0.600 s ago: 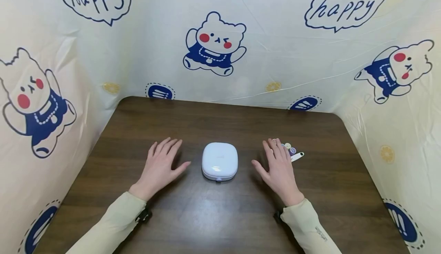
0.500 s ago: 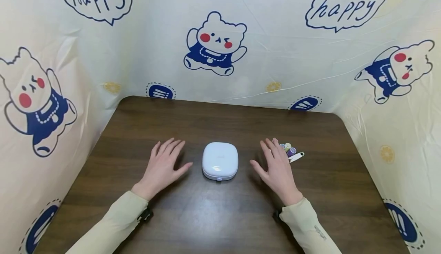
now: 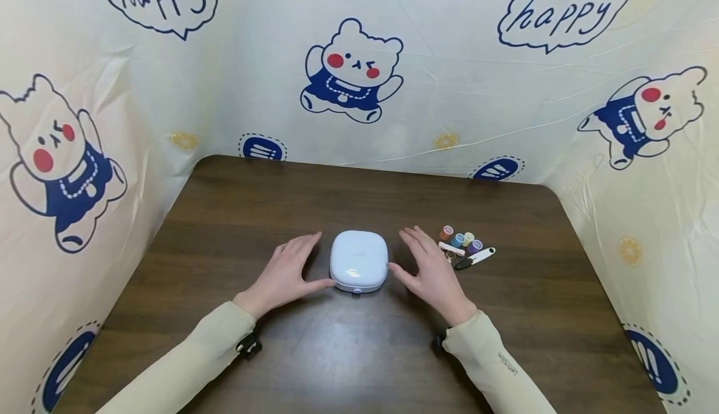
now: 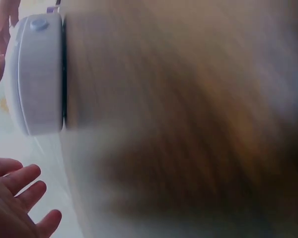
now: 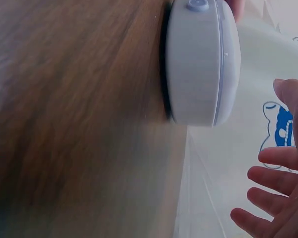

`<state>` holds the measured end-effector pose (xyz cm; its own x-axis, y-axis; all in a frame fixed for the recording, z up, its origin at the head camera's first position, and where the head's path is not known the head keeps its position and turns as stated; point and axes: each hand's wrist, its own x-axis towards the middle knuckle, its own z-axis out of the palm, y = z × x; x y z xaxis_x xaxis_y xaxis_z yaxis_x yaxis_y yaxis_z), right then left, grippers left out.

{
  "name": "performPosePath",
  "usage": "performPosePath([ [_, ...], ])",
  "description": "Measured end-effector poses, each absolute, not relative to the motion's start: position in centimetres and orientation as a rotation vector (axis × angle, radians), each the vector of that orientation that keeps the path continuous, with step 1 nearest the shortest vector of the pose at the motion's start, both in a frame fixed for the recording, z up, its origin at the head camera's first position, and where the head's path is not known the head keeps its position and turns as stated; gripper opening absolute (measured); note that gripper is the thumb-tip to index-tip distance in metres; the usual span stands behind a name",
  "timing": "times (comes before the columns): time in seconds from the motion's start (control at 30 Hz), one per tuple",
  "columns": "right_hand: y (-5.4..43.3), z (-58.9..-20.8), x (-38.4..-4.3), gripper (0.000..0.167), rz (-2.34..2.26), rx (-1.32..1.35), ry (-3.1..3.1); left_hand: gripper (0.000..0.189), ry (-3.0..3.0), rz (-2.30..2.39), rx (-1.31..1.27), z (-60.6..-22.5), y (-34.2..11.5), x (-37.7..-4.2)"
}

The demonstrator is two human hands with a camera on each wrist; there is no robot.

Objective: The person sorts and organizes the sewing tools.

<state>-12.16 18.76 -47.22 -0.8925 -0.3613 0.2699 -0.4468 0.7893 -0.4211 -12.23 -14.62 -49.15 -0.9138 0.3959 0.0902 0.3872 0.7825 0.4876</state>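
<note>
A pale, rounded-square case [image 3: 359, 256] with a small front button lies closed on the brown table [image 3: 348, 364]. To its left is my left hand [image 3: 286, 273], fingers spread, thumb tip right at the case's front left corner. On the other side my right hand [image 3: 429, 273] has its thumb tip close to the case's right edge, fingers extended. In the left wrist view the case [image 4: 39, 74] stands apart from the fingers [image 4: 27, 183]. The right wrist view shows the case's front [image 5: 196, 64] beside the spread right fingers [image 5: 270, 181].
Several small thread spools [image 3: 468, 239] stand right of the right hand. In front of them lies a black-and-white tool [image 3: 475, 258], beside a small whitish piece [image 3: 451, 249]. A printed cloth [image 3: 449, 89] surrounds the table's back and sides.
Both hands have moved inward, the left one to the right and the right one to the left, up to the case. The spools and tool have come fully into sight.
</note>
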Motion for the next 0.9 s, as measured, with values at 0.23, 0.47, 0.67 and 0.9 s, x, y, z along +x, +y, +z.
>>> performPosePath([
  [0.23, 17.4, -47.3, -12.9, 0.077, 0.688, 0.766, -2.830, 0.116, 2.746, 1.035, 0.622, -49.5, -13.2, -12.7],
  [0.47, 16.3, -47.3, -13.4, 0.088, 0.650, 0.925, -2.888, 0.129, 2.605, 1.124, 0.641, -49.7, -12.1, -13.5],
  [0.67, 15.6, -47.3, -13.9, 0.097, 0.689, 0.990, -2.955, 0.132, 2.561, 1.188, 0.674, -50.0, -11.6, -14.3],
  [0.9, 15.4, -47.5, -14.2, 0.104, 0.707, 1.055, -2.985, 0.130, 2.522, 1.225, 0.675, -50.7, -11.5, -14.7],
])
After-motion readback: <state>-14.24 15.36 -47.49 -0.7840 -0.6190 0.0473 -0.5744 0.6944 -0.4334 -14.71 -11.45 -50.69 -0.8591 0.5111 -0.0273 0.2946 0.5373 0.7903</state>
